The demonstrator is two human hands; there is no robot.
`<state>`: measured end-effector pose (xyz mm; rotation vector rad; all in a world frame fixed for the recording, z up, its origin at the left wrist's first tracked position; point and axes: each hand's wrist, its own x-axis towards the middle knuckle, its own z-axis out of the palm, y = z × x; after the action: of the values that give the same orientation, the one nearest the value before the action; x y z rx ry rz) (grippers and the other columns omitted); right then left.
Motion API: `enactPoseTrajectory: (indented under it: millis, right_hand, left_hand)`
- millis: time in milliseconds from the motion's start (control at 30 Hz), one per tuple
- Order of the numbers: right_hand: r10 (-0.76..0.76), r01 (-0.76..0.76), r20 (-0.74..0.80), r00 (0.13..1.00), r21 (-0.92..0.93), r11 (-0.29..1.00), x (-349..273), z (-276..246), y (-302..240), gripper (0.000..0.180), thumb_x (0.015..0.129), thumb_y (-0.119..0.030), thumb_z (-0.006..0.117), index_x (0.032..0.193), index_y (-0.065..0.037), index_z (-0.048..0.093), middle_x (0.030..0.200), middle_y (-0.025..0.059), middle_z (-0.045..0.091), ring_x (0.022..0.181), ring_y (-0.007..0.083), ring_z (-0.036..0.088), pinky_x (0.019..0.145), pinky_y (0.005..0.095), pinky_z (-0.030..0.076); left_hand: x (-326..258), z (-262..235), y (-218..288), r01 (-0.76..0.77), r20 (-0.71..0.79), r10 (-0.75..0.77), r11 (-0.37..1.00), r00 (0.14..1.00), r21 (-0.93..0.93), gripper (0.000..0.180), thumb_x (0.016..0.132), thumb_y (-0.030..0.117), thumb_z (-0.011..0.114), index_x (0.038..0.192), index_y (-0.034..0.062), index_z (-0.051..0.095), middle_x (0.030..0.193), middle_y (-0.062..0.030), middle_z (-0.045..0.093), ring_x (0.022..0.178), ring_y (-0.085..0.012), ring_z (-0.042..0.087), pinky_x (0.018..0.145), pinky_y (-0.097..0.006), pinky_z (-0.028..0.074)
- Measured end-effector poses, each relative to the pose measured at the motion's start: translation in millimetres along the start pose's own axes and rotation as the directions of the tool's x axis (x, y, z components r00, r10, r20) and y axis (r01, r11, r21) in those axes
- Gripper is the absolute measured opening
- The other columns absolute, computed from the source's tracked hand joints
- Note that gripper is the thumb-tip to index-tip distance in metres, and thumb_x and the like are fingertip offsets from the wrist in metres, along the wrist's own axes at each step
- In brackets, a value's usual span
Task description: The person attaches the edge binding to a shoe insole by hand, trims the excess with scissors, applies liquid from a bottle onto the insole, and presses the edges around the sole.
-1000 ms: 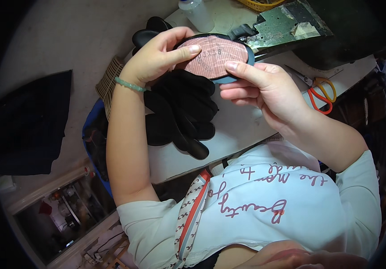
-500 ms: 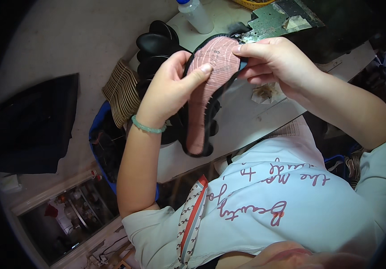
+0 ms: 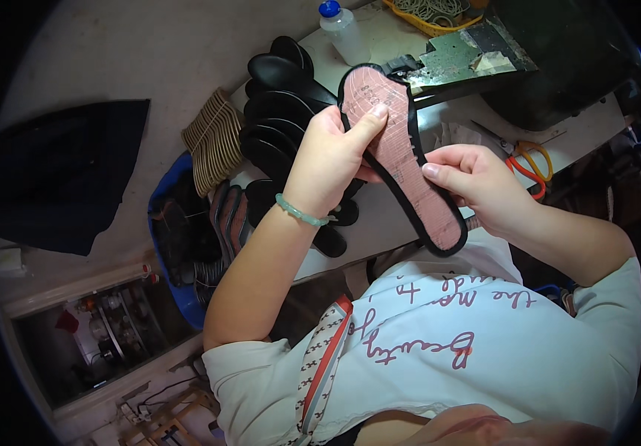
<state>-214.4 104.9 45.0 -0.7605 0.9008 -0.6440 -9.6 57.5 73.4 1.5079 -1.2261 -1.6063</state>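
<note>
A shoe insole [image 3: 439, 217] with a pink, lined face and a black edge all round is held up over the worktable, its wide toe part away from me and its heel toward my chest. My left hand [image 3: 333, 152] grips it at the forefoot, thumb flat on the pink face and fingers hidden beneath. At the waist of the insole, my right hand [image 3: 480, 178] pinches the right edge between thumb and fingers. Behind my left hand, several black insoles [image 3: 276, 104] lie overlapped on the table.
A green machine plate [image 3: 458, 56] lies beyond the insole, beside a blue-capped bottle [image 3: 348, 41] and a yellow basket [image 3: 417, 26]. Orange-handled scissors [image 3: 538, 169] rest at right. To the left are a bundle of striped pieces [image 3: 213, 141] and a filled blue basket [image 3: 187, 303].
The insole has turned, its heel swinging to the right. My right hand has shifted from the toe part down to the edge at the waist. My left hand still holds the forefoot.
</note>
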Motion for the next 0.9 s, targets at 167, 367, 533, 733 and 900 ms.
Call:
enactPoseTrajectory:
  millis: [167,367,533,733,900]
  right_hand:
    - [-0.047,0.047,0.015,0.999,-0.062,0.997,-4.4,-19.1,17.4,0.028,0.102,-0.026,0.05,0.098,-0.001,0.061,0.087,0.0028,0.065,0.08,0.0059,0.061,0.071,0.0231,0.05]
    - [0.114,-0.112,0.011,0.993,-0.116,0.987,-31.2,-26.3,10.9,0.033,0.104,-0.033,0.041,0.105,-0.003,0.054,0.08,0.0031,0.06,0.053,0.0065,0.056,0.046,0.0197,0.042]
    - [0.104,-0.107,-0.029,0.994,-0.137,0.985,-27.3,-28.2,11.3,0.036,0.104,-0.038,0.04,0.107,-0.005,0.053,0.078,0.0004,0.056,0.047,0.0033,0.05,0.04,0.0163,0.035]
    - [0.075,-0.077,-0.022,0.997,-0.139,0.987,-16.3,-29.3,1.8,0.037,0.104,-0.039,0.041,0.102,-0.005,0.056,0.072,-0.0019,0.055,0.044,0.0017,0.045,0.04,0.0161,0.035]
    - [0.075,-0.087,-0.072,0.995,-0.181,0.98,-6.4,-26.7,-6.7,0.037,0.103,-0.038,0.043,0.098,-0.004,0.057,0.067,-0.003,0.053,0.041,0.0013,0.043,0.039,0.0161,0.034]
  left_hand:
    - [0.6,0.0,14.8,0.103,-0.005,-0.103,0.986,0.995,0.134,0.046,0.087,0.042,0.069,0.092,-0.0023,0.059,0.07,-0.0071,0.066,0.047,-0.0105,0.061,0.041,-0.02,0.05]
    - [7.0,-12.8,19.1,0.146,-0.101,-0.12,0.934,0.988,0.325,0.056,0.081,0.054,0.072,0.074,0.0001,0.06,0.049,-0.0042,0.055,0.036,-0.0069,0.049,0.034,-0.016,0.037]
    - [12.2,-16.2,27.5,0.147,-0.087,-0.122,0.912,0.989,0.384,0.057,0.078,0.052,0.075,0.074,-0.0029,0.063,0.051,-0.0062,0.055,0.036,-0.0093,0.049,0.034,-0.021,0.036]
    - [22.3,-21.6,19.9,0.122,-0.113,-0.086,0.921,0.99,0.371,0.058,0.077,0.057,0.074,0.065,0.002,0.058,0.046,-0.0021,0.049,0.034,-0.0061,0.044,0.033,-0.018,0.031]
    - [31.8,-25.6,17.2,0.1,-0.16,-0.037,0.91,0.986,0.403,0.057,0.078,0.058,0.073,0.06,0.0069,0.056,0.042,0.0026,0.043,0.034,-0.0031,0.038,0.033,-0.017,0.025]
